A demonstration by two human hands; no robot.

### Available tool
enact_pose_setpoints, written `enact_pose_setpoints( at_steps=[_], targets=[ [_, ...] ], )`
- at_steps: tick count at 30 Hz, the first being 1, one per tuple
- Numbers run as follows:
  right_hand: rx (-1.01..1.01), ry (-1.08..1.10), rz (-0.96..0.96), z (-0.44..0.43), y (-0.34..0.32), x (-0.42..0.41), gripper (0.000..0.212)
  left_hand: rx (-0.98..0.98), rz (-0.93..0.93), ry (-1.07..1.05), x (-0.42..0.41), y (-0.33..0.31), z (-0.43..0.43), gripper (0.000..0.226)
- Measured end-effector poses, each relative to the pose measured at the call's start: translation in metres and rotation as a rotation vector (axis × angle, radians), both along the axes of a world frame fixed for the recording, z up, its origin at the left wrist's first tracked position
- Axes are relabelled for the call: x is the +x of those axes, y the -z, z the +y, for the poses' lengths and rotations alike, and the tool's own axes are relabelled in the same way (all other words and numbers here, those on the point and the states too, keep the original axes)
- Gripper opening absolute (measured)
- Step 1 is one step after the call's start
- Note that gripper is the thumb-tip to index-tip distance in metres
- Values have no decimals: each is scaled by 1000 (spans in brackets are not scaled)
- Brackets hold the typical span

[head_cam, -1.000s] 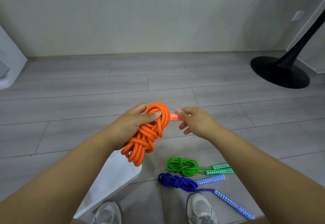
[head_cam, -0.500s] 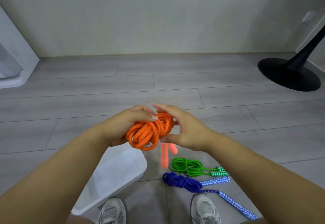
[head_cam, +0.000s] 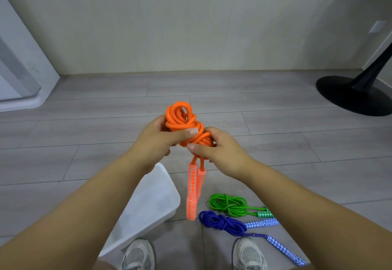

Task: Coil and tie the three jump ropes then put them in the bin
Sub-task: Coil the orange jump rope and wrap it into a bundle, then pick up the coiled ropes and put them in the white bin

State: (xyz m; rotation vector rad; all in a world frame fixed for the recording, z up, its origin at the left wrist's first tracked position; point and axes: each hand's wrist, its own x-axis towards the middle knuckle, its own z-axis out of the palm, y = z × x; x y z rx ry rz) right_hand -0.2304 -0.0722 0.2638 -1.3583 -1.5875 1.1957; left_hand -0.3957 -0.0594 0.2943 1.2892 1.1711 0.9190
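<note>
I hold the coiled orange jump rope (head_cam: 182,119) up in front of me with both hands. My left hand (head_cam: 158,140) grips the bundle's middle from the left, thumb across it. My right hand (head_cam: 220,151) grips the lower right of the bundle. Its two orange patterned handles (head_cam: 194,189) hang straight down below my hands. On the floor lie the coiled green jump rope (head_cam: 228,204) and, nearer to me, the coiled blue jump rope (head_cam: 222,223). The white bin (head_cam: 152,204) stands on the floor below my left forearm, partly hidden by it.
My two shoes (head_cam: 137,255) show at the bottom edge, next to the bin and the blue rope's handle. A black round stand base (head_cam: 352,98) sits at the far right. A white appliance (head_cam: 19,83) stands at the far left against the wall.
The handles have dropped from my right hand and now hang below the bundle. The coil has turned upright, and my right hand has moved in onto the bundle.
</note>
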Motion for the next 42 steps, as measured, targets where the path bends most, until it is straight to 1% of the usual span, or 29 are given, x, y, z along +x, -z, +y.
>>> enact_pose_setpoints(
  at_steps=[1,2,4,5,6,7,8,10,12,13,14,15,16,18,20,23,25,27,29,32,35,38,42],
  targets=[
    [7,23,4,0,2,-1,26,-7,-18,-37,2,0,0,36],
    [3,45,8,1,4,-2,40,-12,-37,-63,3,0,0,34],
    [-37,79,52,1,10,-2,78,-31,-86,-105,3,-1,1,32],
    [-58,74,89,1,12,-2,90,-38,-127,-125,3,-3,0,28],
    [-68,54,103,-1,15,-2,95,-41,-166,-145,1,-5,0,26],
    [-73,28,89,-1,18,-1,94,-50,-205,-164,0,-8,-2,28],
    [-80,3,56,-3,19,-1,89,-55,-245,-186,-2,-10,-3,33],
    [-109,-35,-12,-4,21,-1,70,-38,-314,-223,-8,-14,-5,43],
    [-135,-71,-61,-4,21,-3,44,-20,-340,-240,-18,-16,-7,51],
    [-150,-92,-80,-4,20,-5,28,-18,-337,-239,-22,-17,-8,51],
    [-174,-112,-86,-6,17,-9,16,-16,-326,-237,-27,-18,-10,46],
    [-194,-125,-98,-7,15,-12,12,-18,-314,-235,-32,-19,-11,39],
    [-196,-139,-124,-9,13,-16,11,-27,-304,-235,-37,-20,-12,33],
    [-162,-160,-205,-9,10,-21,14,-49,-291,-245,-50,-19,-13,29],
    [-135,-168,-290,-8,10,-24,15,-53,-226,-232,-65,-16,-15,35],
    [-40,-173,-505,-4,12,-26,19,-43,-57,-225,-90,-6,-23,43],
    [17,-166,-622,-1,11,-28,22,-56,-39,-249,-107,4,-28,45],
    [57,-174,-726,2,11,-31,22,-86,-46,-258,-123,16,-33,55],
    [101,-184,-851,2,12,-37,28,-118,-56,-238,-137,29,-37,63],
    [176,-248,-1021,4,20,-49,39,-154,-45,-240,-155,50,-40,55],
    [194,-345,-1127,12,32,-61,44,-194,-31,-297,-174,75,-39,54],
    [296,-421,-1234,20,48,-78,39,-240,0,-379,-190,104,-35,42],
    [396,-527,-1351,33,78,-109,33,-238,182,-459,-199,143,-32,38]
  ],
)
